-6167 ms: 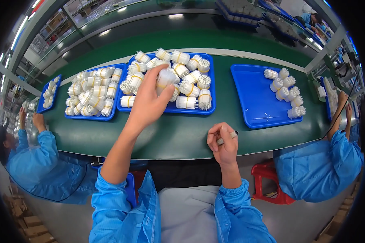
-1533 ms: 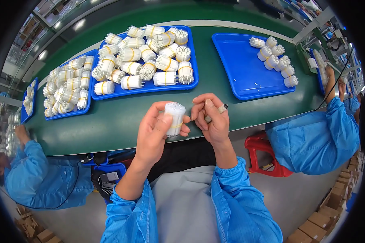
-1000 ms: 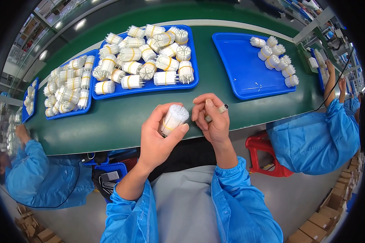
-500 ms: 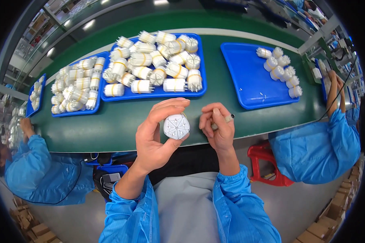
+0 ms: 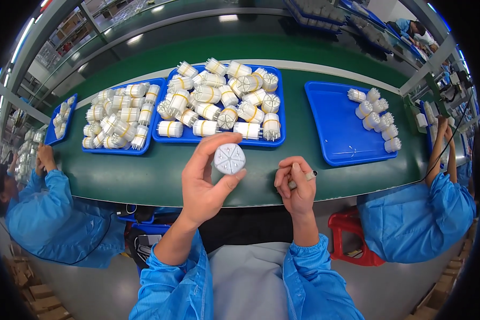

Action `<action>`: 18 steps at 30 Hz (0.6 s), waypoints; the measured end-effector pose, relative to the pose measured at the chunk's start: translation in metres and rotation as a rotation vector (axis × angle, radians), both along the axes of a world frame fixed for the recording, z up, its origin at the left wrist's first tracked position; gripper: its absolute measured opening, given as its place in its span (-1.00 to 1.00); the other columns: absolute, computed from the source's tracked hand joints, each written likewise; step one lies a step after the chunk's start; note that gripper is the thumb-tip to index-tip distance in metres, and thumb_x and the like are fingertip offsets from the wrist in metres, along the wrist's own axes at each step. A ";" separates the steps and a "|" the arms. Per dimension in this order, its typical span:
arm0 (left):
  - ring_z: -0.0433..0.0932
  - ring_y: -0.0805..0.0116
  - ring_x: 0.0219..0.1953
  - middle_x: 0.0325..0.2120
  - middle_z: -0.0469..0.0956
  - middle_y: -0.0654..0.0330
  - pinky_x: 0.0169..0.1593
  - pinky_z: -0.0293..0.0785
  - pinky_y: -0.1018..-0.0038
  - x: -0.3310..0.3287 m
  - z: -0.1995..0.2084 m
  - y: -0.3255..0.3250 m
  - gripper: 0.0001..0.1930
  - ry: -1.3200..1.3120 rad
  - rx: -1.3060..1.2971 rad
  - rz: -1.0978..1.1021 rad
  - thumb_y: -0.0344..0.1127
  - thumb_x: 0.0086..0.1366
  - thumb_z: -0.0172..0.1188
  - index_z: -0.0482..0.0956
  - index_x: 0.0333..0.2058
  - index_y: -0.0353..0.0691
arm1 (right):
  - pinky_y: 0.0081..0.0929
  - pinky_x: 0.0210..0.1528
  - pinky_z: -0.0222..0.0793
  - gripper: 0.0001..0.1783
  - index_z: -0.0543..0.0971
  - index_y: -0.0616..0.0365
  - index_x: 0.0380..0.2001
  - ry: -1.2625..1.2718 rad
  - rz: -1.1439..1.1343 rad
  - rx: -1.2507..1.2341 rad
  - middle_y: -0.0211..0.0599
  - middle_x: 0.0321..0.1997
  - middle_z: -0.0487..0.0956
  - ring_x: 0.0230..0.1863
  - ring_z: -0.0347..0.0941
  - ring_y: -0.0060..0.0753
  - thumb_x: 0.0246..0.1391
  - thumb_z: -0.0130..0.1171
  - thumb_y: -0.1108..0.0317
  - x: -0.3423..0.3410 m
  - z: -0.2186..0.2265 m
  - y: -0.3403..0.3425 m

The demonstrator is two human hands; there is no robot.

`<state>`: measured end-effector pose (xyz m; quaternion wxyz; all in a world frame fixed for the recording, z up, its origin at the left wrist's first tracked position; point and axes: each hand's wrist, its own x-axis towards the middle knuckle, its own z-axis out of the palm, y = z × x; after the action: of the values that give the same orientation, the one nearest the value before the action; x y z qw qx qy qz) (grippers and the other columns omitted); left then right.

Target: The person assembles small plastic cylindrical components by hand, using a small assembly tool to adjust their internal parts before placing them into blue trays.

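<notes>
We note white cylinder (image 5: 230,159) turned from tilted to end-on, segmented end now exposed to view. Left grip (image 5: 205,184) pinches it over bench (image 5: 144,178), near side; right grip (image 5: 297,186) curled round pen-like tool (image 5: 309,176).

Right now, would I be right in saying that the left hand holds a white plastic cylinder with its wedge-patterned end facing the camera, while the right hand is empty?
The right hand is not empty: the head view shows it holding a slim, pale, pen-like stick with a dark end. The left hand indeed holds the white plastic cylinder, wedge-patterned end facing the camera.
</notes>
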<state>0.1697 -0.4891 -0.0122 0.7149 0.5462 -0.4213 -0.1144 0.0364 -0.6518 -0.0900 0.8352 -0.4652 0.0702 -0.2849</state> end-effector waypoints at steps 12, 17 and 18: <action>0.48 0.18 0.11 0.02 0.52 0.01 0.18 0.34 0.37 0.018 0.011 0.001 -0.45 -0.293 0.026 0.181 -0.64 -0.05 0.28 0.52 0.03 -0.34 | -0.72 -0.68 -0.02 -0.68 0.48 0.29 -0.16 -0.001 0.004 0.026 -0.16 -0.53 0.55 -0.74 0.06 -0.76 0.40 -0.15 0.24 -0.001 0.002 0.001; 0.46 0.21 0.12 0.03 0.51 0.02 0.19 0.33 0.38 0.019 0.020 0.007 -0.43 -0.238 0.003 0.209 -0.66 -0.06 0.27 0.52 0.03 -0.33 | -0.72 -0.68 -0.02 -0.68 0.48 0.30 -0.17 -0.011 0.003 0.015 -0.16 -0.54 0.54 -0.74 0.07 -0.75 0.40 -0.15 0.25 -0.002 0.002 0.002; 0.46 0.21 0.12 0.03 0.51 0.02 0.19 0.33 0.38 0.019 0.020 0.008 -0.43 -0.243 0.001 0.217 -0.66 -0.06 0.27 0.52 0.03 -0.33 | -0.72 -0.68 -0.01 -0.68 0.48 0.30 -0.17 -0.008 -0.002 0.015 -0.16 -0.54 0.54 -0.74 0.07 -0.75 0.40 -0.15 0.25 -0.002 0.001 0.002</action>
<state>0.1885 -0.4807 0.0080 0.6665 0.5988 -0.4431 0.0300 0.0345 -0.6501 -0.0887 0.8387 -0.4577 0.0693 -0.2869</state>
